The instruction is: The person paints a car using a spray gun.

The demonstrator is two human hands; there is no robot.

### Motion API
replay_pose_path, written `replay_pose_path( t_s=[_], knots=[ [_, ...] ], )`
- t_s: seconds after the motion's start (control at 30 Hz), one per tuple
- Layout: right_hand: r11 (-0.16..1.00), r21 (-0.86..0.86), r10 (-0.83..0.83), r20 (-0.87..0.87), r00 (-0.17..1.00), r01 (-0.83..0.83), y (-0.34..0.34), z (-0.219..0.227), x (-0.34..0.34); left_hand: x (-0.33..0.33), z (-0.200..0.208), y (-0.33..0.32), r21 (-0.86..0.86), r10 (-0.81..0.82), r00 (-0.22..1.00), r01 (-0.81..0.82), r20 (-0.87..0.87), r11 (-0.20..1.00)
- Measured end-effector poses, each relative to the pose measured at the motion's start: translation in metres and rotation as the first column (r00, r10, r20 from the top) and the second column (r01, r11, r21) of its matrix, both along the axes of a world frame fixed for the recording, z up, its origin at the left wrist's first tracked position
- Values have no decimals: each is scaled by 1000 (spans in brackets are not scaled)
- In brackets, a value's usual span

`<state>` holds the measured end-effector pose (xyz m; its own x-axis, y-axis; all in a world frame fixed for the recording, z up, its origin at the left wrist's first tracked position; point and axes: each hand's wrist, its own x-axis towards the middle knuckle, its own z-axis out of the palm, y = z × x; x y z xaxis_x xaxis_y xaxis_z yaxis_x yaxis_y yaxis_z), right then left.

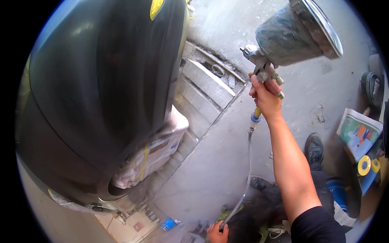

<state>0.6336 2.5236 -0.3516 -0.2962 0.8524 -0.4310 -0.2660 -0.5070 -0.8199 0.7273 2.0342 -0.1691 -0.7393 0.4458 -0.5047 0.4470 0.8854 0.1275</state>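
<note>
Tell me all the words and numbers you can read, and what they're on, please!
I can't read any words or numbers clearly here.
Colourful printed sheet on the right: print too small to read.
Printed paper in the car's wheel opening: too blurred.
Small blue can near the bottom: too small.
Spray gun: no lettering I can make out.

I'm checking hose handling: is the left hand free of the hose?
No, the left hand grips the grey hose near the picture's lower edge.

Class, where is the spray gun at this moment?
In the head view, the spray gun is at the upper right, in the right hand, to the right of the car.
</note>
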Motion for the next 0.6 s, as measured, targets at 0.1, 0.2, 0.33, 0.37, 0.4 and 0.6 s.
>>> replay_pose_path(
  t_s=[0.1,0.2,0.33,0.37,0.4,0.6],
  knots=[
    [990,131,69,-101,992,-56,-3,-12,16,3,-1,-3,28,15,1000,-15,-11,999],
    [926,17,376,-135,917,-377,-16,-9,25,4,11,41,-34,80,996,-81,-28,996],
    [792,-128,578,-158,801,-597,-17,-14,22,0,29,107,-133,79,996,-84,-42,987],
    [780,-136,592,-157,791,-611,-8,-15,21,0,30,111,-135,62,997,-67,-38,989],
    [767,-146,605,-158,780,-624,3,-17,19,1,31,115,-122,45,998,-50,-38,991],
    [812,-110,584,145,798,-574,143,-3,16,5,21,169,-90,-35,997,29,-70,996]
  ],
)
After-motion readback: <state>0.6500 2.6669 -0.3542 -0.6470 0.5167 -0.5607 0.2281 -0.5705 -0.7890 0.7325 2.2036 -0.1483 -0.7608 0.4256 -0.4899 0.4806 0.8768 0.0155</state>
